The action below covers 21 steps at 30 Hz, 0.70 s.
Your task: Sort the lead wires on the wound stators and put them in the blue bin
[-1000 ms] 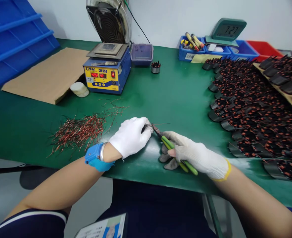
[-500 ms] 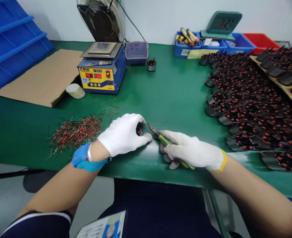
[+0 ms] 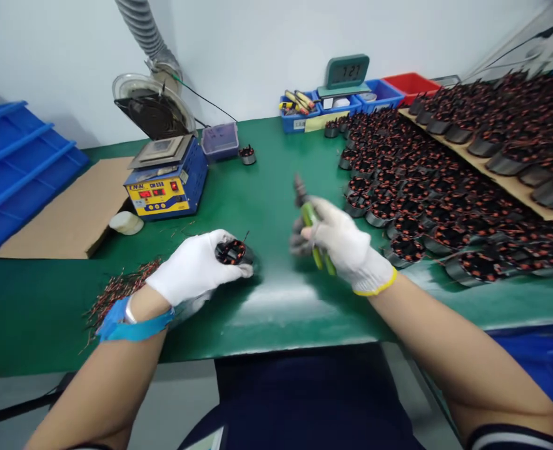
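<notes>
My left hand (image 3: pixel 196 262), in a white glove, is closed round a motor stator (image 3: pixel 233 251), a dark metal ring with copper windings whose open face shows upward. A short wire end sticks up from its rim. To the right, my gloved right hand (image 3: pixel 337 237) grips green-handled cutting pliers (image 3: pixel 310 215), their jaws pointing up and away from me. The pliers are blurred by motion, so I cannot tell whether the jaws are parted. They are well apart from the stator. A heap of copper wire clippings (image 3: pixel 121 290) lies beside my left wrist.
Rows of stators (image 3: pixel 408 187) cover the right side, with more on a board (image 3: pixel 492 165). At the back stand a blue and yellow heating unit (image 3: pixel 166 187), a purple bin (image 3: pixel 220 142), a lone stator (image 3: pixel 247 155), a tool bin (image 3: pixel 299 111) and a clock (image 3: pixel 346 72).
The cutting pliers in my right hand have moved away from the stator and turned upward. My left hand has tilted the stator so its face shows. The camera view has shifted right and upward.
</notes>
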Motion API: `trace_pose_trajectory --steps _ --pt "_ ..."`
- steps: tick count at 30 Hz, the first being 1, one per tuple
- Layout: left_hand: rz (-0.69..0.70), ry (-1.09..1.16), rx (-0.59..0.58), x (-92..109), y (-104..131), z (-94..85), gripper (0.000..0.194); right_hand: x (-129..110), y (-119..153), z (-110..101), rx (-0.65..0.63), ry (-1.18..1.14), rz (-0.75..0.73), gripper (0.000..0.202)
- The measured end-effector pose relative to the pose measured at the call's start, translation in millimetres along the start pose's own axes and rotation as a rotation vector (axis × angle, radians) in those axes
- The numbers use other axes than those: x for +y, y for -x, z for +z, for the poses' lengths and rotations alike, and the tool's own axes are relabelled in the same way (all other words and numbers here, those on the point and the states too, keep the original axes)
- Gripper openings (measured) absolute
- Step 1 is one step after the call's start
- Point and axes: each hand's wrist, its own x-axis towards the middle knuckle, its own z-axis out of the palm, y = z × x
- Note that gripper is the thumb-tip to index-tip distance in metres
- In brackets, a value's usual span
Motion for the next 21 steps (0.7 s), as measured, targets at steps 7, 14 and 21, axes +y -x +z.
trace_pose_trajectory --steps 7,14,21 --pt "0.088 -0.081 -0.048 62 -107 25.6 0.054 -38 -13 -56 0.543 -0.226 -0.620 0.042" --pt "0.258 -0.130 0.361 130 -121 79.1 0.079 -48 -21 -83 0.797 -0.334 -0.827 0.036" --pt "0.518 -0.221 0.037 116 -75 112.5 0.101 -54 0 -72 0.694 -0.373 -0.842 0.037"
